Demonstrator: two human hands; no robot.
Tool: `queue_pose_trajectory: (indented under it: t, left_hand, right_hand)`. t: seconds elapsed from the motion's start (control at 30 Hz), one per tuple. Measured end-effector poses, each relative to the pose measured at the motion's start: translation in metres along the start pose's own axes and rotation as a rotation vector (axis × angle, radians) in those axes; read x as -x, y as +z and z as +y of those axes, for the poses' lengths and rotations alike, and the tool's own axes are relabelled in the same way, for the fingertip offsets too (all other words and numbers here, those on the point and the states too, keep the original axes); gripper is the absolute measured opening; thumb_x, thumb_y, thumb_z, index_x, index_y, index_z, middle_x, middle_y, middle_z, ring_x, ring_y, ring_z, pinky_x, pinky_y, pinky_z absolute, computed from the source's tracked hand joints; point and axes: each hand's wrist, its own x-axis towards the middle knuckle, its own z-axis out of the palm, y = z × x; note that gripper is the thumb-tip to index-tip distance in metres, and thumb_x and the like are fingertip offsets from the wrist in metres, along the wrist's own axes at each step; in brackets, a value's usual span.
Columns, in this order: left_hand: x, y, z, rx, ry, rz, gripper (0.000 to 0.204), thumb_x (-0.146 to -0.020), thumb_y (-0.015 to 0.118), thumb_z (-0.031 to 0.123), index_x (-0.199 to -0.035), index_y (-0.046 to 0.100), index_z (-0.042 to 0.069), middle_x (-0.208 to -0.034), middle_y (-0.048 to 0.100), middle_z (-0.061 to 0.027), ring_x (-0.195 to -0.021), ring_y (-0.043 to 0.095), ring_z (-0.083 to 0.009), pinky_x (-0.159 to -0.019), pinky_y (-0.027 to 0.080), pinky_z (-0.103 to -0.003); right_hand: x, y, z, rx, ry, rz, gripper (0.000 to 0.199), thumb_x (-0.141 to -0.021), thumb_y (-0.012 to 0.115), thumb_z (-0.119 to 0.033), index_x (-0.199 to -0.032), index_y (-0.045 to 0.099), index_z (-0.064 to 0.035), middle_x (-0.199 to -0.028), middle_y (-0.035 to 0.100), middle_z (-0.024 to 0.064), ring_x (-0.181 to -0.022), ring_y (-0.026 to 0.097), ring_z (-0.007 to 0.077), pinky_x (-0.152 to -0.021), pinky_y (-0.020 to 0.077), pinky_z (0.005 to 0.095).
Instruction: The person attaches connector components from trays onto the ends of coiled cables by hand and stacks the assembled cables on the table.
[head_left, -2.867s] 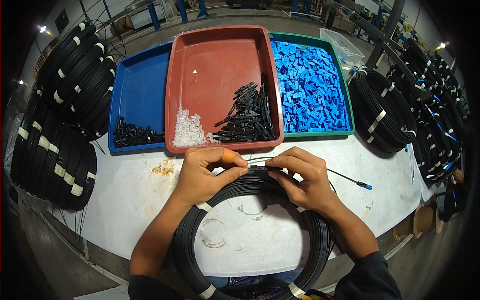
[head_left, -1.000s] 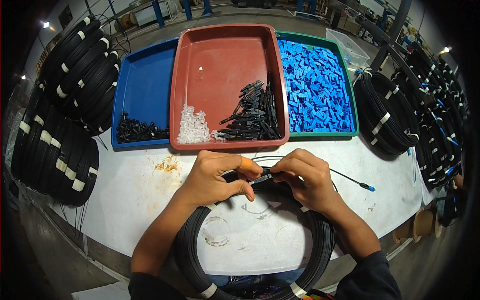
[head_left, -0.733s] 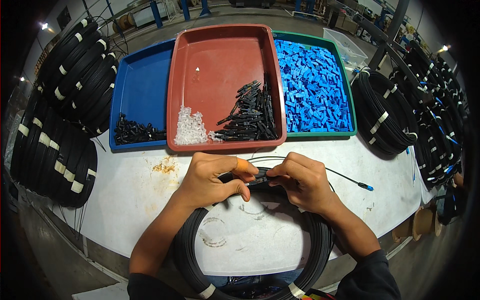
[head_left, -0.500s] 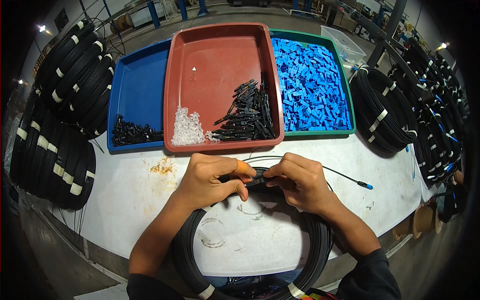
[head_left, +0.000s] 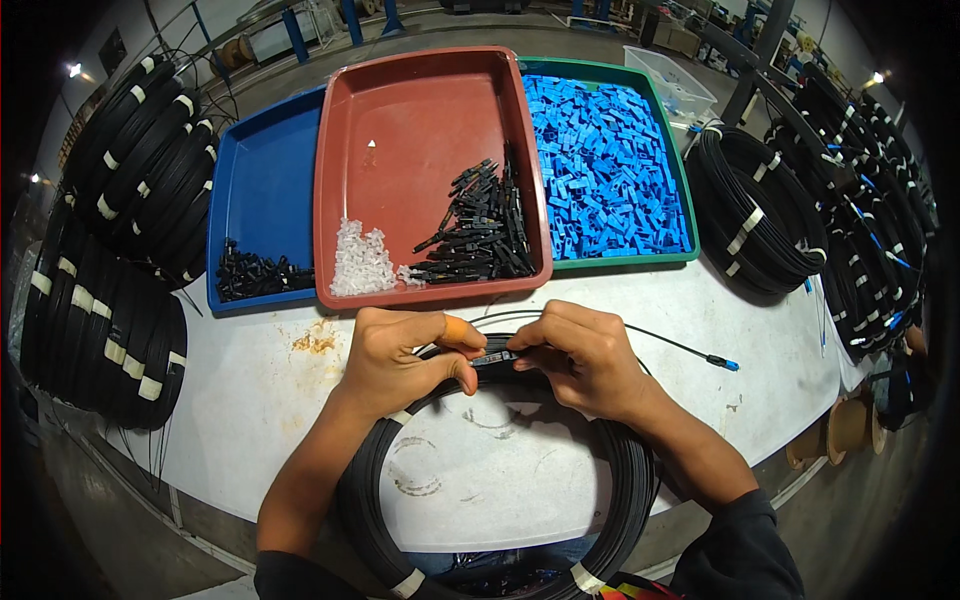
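Just below the red tray (head_left: 400, 130), left hand (head_left: 405, 360) and right hand (head_left: 585, 360) each pinch a small black connector (head_left: 495, 357), fingers closed, steadying it over the black cable coil (head_left: 630, 480) for close work.

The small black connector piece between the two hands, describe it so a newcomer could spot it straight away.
Start at the red plastic tray in the middle of the three trays, then drop to the white tabletop below it. There the left hand and right hand meet over a big black cable coil. The small black connector piece is pinched between their fingertips, not loose in a tray.
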Motion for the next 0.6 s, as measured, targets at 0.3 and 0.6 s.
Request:
queue_pose_trajectory:
  t: [0.3,0.6]
  left_hand:
    - [-0.001,0.0,0.0,-0.058,0.0,-0.016,0.023,-0.067,0.089,0.0,-0.086,0.076,-0.003,-0.079,0.077,-0.0102,-0.069,0.075,-0.0158,-0.063,0.059,-0.026]
    - [0.014,-0.007,-0.019,0.244,-0.157,-0.013,0.046,-0.065,0.099,0.022,-0.093,0.073,-0.004,-0.08,0.074,-0.0099,-0.076,0.074,-0.0173,-0.071,0.058,-0.028]
  right_hand:
    - [0.002,-0.001,0.004,-0.074,0.013,-0.019,0.02,-0.078,0.075,0.004,-0.095,0.066,-0.0017,-0.085,0.062,0.0133,-0.078,0.064,0.0347,-0.068,0.0516,0.0427]
    - [0.006,0.002,0.008,-0.151,-0.083,-0.094,0.033,-0.084,0.069,-0.003,-0.116,0.061,-0.008,-0.091,0.058,0.0117,-0.082,0.065,0.0349,-0.067,0.0516,0.0441]
